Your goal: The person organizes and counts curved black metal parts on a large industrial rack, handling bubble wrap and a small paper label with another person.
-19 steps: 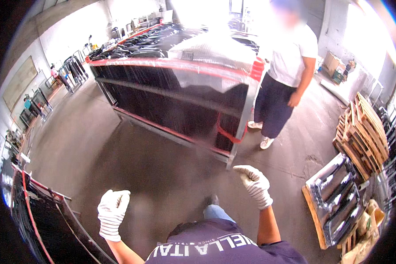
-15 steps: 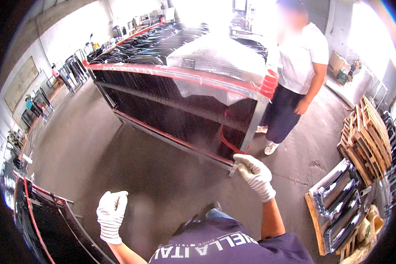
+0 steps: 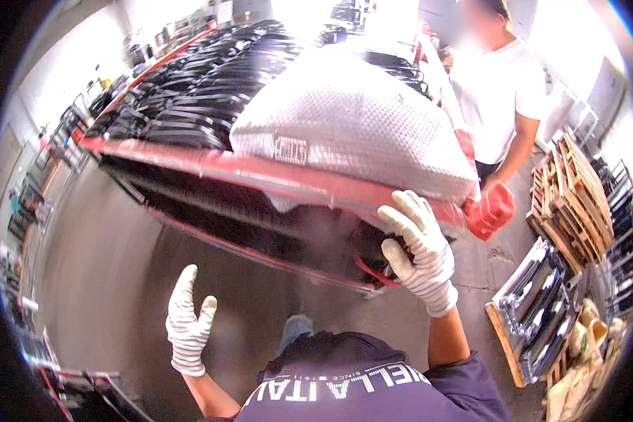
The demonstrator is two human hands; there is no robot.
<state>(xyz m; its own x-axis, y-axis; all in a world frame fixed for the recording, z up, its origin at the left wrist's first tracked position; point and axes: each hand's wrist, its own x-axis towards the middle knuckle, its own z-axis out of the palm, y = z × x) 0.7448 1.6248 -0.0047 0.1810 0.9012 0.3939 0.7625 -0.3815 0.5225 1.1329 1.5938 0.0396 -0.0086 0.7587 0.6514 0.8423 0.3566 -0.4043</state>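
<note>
At the near edge of the big red-edged rack (image 3: pixel 253 169), close to its right corner, the right hand (image 3: pixel 423 264) is raised in a striped glove, fingers spread — whether it touches the edge I cannot tell. The left hand (image 3: pixel 188 327) hangs in the air, well apart from the rack's near side, thumb away from the fingers. On the rack, black parts (image 3: pixel 204 98) lie in rows, bubble wrap (image 3: pixel 359 126) over the right portion; beyond its right side stands a person in a white shirt (image 3: pixel 499 98).
</note>
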